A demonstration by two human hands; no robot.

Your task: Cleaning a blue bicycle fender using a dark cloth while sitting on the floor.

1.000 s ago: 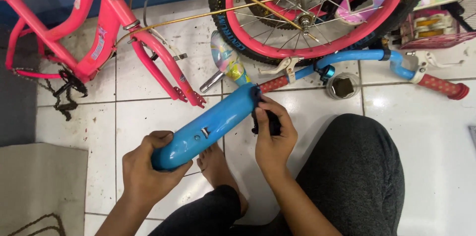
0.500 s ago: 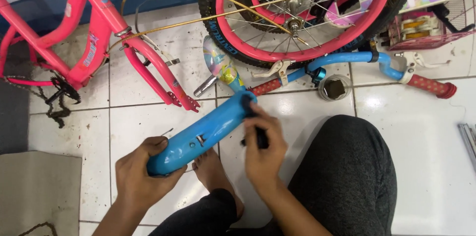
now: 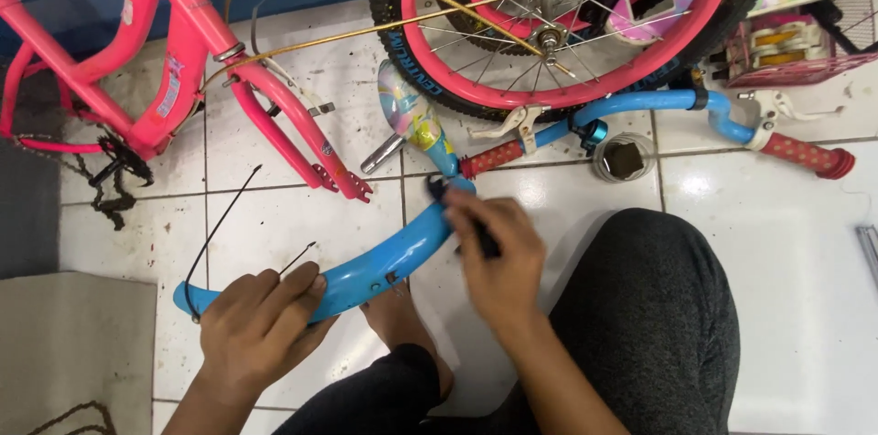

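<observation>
While the left hand [image 3: 261, 321] clamps a blue bicycle fender [image 3: 366, 266] low over the tiled floor [image 3: 796, 307], the right hand [image 3: 498, 247] pinches a blurred dark tool [image 3: 480, 236] at its far end, which could slip.

Single head-worn camera looks steeply down, close over the tiled floor [image 3: 786, 325].

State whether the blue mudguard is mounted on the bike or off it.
Off. The blue mudguard is held over the tiled floor by the left hand and right hand, apart from the pink frame and wheel.
</observation>
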